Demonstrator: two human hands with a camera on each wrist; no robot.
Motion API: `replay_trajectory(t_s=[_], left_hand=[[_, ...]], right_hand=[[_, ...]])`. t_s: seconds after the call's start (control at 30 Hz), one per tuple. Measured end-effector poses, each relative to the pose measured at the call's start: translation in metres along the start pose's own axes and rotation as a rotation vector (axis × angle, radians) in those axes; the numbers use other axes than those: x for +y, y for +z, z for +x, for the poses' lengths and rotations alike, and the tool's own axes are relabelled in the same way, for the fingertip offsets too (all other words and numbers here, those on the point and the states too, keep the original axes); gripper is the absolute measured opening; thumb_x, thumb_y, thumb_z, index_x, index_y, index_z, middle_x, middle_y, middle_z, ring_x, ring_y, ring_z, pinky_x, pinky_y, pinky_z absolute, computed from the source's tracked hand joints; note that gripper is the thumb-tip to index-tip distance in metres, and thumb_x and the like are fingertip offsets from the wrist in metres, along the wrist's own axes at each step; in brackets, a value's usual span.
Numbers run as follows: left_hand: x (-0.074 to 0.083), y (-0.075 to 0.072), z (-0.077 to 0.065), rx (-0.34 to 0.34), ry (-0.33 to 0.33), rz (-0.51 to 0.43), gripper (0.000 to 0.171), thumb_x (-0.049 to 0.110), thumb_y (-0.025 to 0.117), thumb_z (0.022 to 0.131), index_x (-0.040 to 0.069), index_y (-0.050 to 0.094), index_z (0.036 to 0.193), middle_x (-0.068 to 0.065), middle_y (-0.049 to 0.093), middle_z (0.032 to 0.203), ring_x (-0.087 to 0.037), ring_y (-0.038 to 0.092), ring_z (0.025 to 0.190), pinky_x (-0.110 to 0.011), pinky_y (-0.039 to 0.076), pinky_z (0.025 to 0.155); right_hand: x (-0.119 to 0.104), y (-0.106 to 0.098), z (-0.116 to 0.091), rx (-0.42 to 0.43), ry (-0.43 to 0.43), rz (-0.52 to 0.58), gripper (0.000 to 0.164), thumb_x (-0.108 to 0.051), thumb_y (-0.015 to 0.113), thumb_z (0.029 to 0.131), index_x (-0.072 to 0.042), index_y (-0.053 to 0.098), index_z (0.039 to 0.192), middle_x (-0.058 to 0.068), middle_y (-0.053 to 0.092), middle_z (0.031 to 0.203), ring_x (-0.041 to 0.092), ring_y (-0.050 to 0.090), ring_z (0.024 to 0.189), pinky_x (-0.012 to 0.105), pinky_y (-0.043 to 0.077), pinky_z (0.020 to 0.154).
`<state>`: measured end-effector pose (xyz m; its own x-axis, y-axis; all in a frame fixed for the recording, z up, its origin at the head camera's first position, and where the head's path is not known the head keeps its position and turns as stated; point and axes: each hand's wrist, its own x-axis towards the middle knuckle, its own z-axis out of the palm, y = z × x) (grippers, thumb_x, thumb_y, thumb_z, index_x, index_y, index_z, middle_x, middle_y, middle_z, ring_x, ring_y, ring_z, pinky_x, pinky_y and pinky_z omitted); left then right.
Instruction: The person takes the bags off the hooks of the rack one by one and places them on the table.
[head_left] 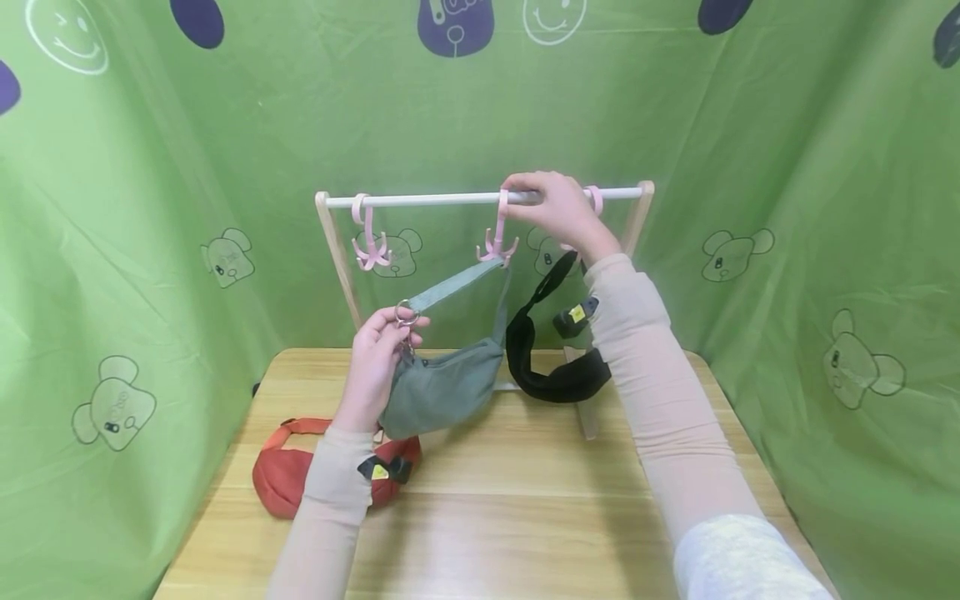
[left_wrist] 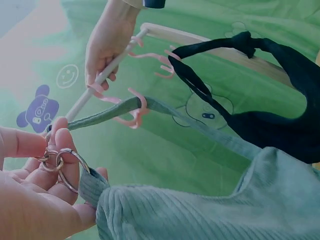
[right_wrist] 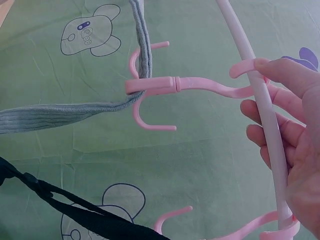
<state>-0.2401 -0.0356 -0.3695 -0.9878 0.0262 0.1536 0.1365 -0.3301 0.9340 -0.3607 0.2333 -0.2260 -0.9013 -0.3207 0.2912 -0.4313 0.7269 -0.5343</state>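
Observation:
A grey-green corduroy bag (head_left: 442, 387) hangs by its strap (right_wrist: 144, 45) from the middle pink hook (right_wrist: 155, 85). My left hand (head_left: 378, 350) pinches the metal rings (left_wrist: 65, 162) at the strap's end, drawing the strap out to the left. My right hand (head_left: 555, 208) holds the white rail (right_wrist: 267, 115) at the top of that hook, its thumb against the hook's loop and its fingers curled behind the rail. To the right, a black bag (head_left: 551, 379) hangs from another pink hook (left_wrist: 160, 60), partly behind my right forearm in the head view.
A red bag (head_left: 281, 483) with an orange strap lies on the wooden table (head_left: 480, 533), partly under my left forearm. At the rail's left end hangs a bare pink hook (head_left: 371, 250). Wooden posts (head_left: 339, 258) hold up the rail; green printed cloth (head_left: 480, 108) surrounds the table.

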Motion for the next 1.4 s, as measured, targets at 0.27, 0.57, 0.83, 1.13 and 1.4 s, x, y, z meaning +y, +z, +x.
replay_trajectory(t_s=[0.27,0.57,0.83,1.13,1.4], left_hand=[[0.012,0.006,0.005,-0.026,0.045,-0.030,0.017,-0.003,0.050,0.093,0.010,0.054,0.103,0.003,0.072,0.099,-0.009,0.062,0.075,-0.021,0.052,0.077],[0.027,0.016,0.017,-0.028,0.061,0.054,0.008,0.012,0.051,0.099,0.014,0.055,0.106,0.002,0.071,0.104,-0.009,0.062,0.077,-0.023,0.050,0.078],[0.040,0.028,0.024,-0.044,0.115,0.086,0.008,0.012,0.050,0.100,0.015,0.056,0.105,0.004,0.070,0.104,-0.008,0.063,0.076,-0.022,0.050,0.075],[0.047,0.040,0.026,-0.084,0.147,0.064,0.009,0.009,0.050,0.100,0.014,0.055,0.104,0.005,0.070,0.100,-0.008,0.062,0.073,-0.021,0.052,0.076],[0.052,0.047,0.025,-0.099,0.155,0.047,0.010,0.007,0.049,0.100,0.014,0.055,0.103,0.005,0.070,0.100,-0.008,0.061,0.072,-0.021,0.052,0.076]], right_hand=[[0.001,0.001,0.000,0.007,0.004,0.006,0.042,-0.040,0.068,0.089,-0.020,0.063,0.126,0.007,0.067,0.123,0.025,0.056,0.114,0.047,0.038,0.105],[0.000,0.001,0.001,0.009,0.016,0.020,0.041,-0.039,0.068,0.089,-0.020,0.063,0.125,0.006,0.067,0.124,0.023,0.059,0.112,0.043,0.042,0.101],[0.001,0.002,0.002,0.025,0.019,0.048,0.038,-0.035,0.071,0.088,-0.019,0.065,0.122,0.006,0.069,0.121,0.022,0.061,0.111,0.041,0.043,0.101],[0.003,0.004,0.002,0.040,0.005,0.040,0.038,-0.038,0.071,0.087,-0.019,0.066,0.120,0.005,0.070,0.118,0.020,0.061,0.107,0.040,0.042,0.099],[0.003,0.004,0.002,0.049,0.008,0.043,0.038,-0.036,0.072,0.087,-0.018,0.066,0.119,0.005,0.070,0.118,0.021,0.061,0.107,0.041,0.041,0.101]])
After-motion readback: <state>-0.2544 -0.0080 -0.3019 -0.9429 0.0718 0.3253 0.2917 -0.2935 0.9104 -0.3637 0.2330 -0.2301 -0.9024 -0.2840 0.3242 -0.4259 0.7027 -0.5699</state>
